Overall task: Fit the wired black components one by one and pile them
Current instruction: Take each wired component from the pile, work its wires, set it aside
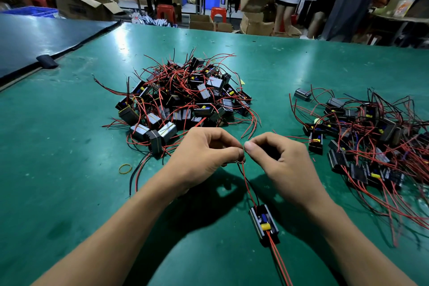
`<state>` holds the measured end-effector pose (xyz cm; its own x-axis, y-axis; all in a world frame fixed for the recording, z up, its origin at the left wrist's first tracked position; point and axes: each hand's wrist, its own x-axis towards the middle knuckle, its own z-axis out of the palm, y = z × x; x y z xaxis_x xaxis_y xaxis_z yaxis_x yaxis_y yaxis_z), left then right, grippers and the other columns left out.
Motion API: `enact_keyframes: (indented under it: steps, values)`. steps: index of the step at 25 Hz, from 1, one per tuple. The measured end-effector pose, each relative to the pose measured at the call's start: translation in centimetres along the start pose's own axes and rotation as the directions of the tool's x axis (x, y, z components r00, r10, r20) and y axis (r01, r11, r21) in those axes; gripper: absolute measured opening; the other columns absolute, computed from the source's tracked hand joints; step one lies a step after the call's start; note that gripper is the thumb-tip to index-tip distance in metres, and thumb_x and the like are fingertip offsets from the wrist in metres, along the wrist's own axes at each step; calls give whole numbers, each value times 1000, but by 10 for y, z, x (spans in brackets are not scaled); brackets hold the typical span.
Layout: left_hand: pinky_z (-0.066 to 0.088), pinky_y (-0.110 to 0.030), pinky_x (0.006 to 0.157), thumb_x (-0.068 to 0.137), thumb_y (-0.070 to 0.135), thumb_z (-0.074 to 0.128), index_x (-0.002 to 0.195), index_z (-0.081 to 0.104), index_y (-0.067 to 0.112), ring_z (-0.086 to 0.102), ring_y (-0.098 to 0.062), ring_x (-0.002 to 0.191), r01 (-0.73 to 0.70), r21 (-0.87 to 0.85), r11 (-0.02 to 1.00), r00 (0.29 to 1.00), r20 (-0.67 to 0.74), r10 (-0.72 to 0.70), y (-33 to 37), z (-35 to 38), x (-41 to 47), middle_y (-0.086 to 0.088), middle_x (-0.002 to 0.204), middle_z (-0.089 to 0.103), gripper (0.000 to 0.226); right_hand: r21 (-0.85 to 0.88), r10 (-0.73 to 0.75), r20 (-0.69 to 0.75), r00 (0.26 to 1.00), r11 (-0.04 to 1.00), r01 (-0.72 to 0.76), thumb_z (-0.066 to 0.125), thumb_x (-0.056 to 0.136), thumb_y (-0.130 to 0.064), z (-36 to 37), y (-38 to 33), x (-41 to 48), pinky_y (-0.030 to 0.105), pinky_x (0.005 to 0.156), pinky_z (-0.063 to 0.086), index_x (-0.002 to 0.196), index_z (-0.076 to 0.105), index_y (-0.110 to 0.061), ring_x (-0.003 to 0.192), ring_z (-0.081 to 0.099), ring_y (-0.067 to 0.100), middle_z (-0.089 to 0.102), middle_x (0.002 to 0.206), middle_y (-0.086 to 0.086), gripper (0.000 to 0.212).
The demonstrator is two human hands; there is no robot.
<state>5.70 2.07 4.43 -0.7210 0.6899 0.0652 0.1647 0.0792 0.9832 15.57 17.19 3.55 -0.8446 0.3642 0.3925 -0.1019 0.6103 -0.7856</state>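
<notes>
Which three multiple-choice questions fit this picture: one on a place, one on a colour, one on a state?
1. Where is the loose rubber band? A) on the table, left of the left hand B) in a box C) on a chair
2. What colour is the table? A) grey B) green C) white
3. What is the right hand doing? A) lying flat B) pinching the wires of the component C) lifting a box
1 A: it lies beside the left wrist. 2 B: its top is green. 3 B: its grip pinches the wire ends.
</notes>
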Motion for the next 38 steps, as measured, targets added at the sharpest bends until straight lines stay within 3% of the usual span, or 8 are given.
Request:
enact_keyframes:
  steps: [3, 6, 15, 21, 26, 29, 34, 38]
  values:
    - [47, -22, 64, 81, 4, 74, 80, 74, 8, 60, -14, 67, -13, -9, 1000, 1000, 5, 13, 0, 0, 0, -13, 77, 75, 5, 350, 309, 123, 943, 875, -333, 65, 92, -15, 7, -6, 2, 14, 44, 30, 61, 63, -17, 47, 35, 6, 44, 51, -10, 32]
    - [47, -21, 64, 80, 4, 74, 81, 73, 7, 61, -14, 69, -15, -12, 1000, 1000, 16, 15, 1, 0, -1, -13, 77, 75, 3, 447, 382, 199, 903, 784, -430, 67, 89, -18, 6, -6, 3, 14, 42, 28, 62, 63, -18, 47, 33, 8, 41, 53, -6, 28]
    - [47, -17, 61, 83, 2, 71, 85, 71, 2, 60, -16, 72, 5, -115, 993, 1000, 9, -4, 3, -4, -1, -11, 77, 75, 2, 179, -34, -67, 997, 983, 46, 79, 83, -14, -3, 4, -5, 18, 56, 47, 92, 76, -25, 52, 56, 16, 73, 82, -6, 14]
    - [47, -16, 61, 84, 2, 70, 84, 72, 5, 59, -14, 71, 22, -109, 994, 999, 49, -17, 3, -4, -2, -10, 77, 75, 3, 199, -41, -24, 999, 979, 45, 77, 82, -20, -1, 6, -3, 15, 58, 46, 93, 77, -25, 55, 56, 14, 72, 86, -8, 12]
    - [46, -16, 60, 84, 1, 70, 79, 72, 11, 58, -16, 72, 22, -108, 994, 997, 73, -14, 4, -4, -2, -9, 76, 74, 11, 77, -118, -16, 993, 990, 119, 75, 83, -26, -2, 6, -1, 36, 57, 49, 92, 79, -21, 56, 56, 25, 71, 86, -7, 11]
    - [46, -16, 60, 83, 1, 70, 80, 73, 9, 58, -14, 70, 15, -104, 995, 998, 62, -9, 3, -5, -2, -10, 76, 74, 9, -17, -165, 20, 986, 986, 165, 75, 87, -19, -5, 5, 0, 27, 59, 46, 87, 76, -22, 58, 54, 13, 67, 79, -14, 4]
    - [47, -17, 61, 81, 2, 73, 79, 74, 10, 60, -13, 67, -10, -71, 997, 1000, 22, 11, 4, -4, -2, -11, 75, 74, 9, 190, 123, 207, 970, 968, -164, 63, 97, -15, -1, 1, 3, 17, 53, 33, 79, 67, -17, 56, 40, 4, 52, 60, -14, 18]
    - [45, -19, 62, 80, 4, 74, 79, 74, 10, 57, -14, 67, 1, -35, 999, 999, 43, 0, 5, -3, -3, -17, 78, 73, 6, 420, 352, 471, 809, 717, -556, 60, 91, -17, -9, -6, 8, 10, 41, 26, 82, 61, -10, 44, 34, 2, 44, 54, -10, 12]
